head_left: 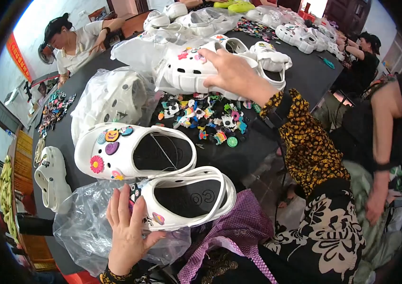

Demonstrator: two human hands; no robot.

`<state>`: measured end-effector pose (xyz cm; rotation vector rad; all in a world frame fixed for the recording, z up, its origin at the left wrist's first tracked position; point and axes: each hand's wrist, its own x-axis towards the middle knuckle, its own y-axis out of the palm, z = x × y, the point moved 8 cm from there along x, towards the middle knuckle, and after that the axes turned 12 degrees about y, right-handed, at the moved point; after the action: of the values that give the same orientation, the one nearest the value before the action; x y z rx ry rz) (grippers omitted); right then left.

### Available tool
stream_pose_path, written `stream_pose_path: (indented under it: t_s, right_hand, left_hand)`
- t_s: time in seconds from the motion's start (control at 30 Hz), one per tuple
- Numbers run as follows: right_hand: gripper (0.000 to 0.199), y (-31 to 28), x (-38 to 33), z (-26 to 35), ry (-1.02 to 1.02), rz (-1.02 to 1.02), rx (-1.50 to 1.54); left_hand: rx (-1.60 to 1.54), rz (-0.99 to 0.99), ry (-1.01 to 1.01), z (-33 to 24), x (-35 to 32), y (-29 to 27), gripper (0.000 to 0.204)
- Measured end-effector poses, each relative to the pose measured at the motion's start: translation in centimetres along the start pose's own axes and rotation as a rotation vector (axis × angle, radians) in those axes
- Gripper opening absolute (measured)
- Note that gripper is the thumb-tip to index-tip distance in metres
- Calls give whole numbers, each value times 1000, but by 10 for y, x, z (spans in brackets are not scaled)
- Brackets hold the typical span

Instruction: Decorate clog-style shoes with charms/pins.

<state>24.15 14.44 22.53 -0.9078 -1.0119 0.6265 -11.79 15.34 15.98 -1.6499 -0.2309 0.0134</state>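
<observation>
A pair of white clogs with dark insoles lies at the table's near side. The nearer clog has its toe under my left hand, the fingers over the top and the thumb along the side. Beside it, the other clog carries flower, pumpkin and swirl shoe charms. My right hand reaches across and grips another charm-decorated white clog farther back, fingers on top and thumb lower. Between the pairs lies a heap of loose colourful shoe charms. Clear plastic spreads under the near pair.
A bagged white clog stands left of the charms, and a lone clog sits at the left edge. More clogs and charm heaps line the dark table. Other people work around it; one person's arm hangs close on the right.
</observation>
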Motion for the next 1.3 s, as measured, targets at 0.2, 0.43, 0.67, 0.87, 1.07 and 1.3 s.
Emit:
stream_pose_path:
  t_s: [0.2,0.43,0.67,0.87,1.07,1.3]
  right_hand:
    - [72,9,25,-25,22,-79,-56]
    - [75,9,35,-35,-6,-102,-122]
    - [74,35,8,-19,-6,-13,-254]
    - [73,19,0,-23,4,50,-386]
    - [63,-6,-23,44,-225,-2,-209]
    - [52,28,-45,134,-431,389,421]
  left_hand:
    - [-3,6,-8,0,-3,-1,92]
    - [-102,-87,-5,2,2,-3,79]
    - [-108,-108,-44,-15,4,-23,84]
    - [-100,-206,172,-57,21,-44,81]
    - [-63,-221,252,-81,41,-32,77]
    - [99,-217,238,-87,51,-22,60]
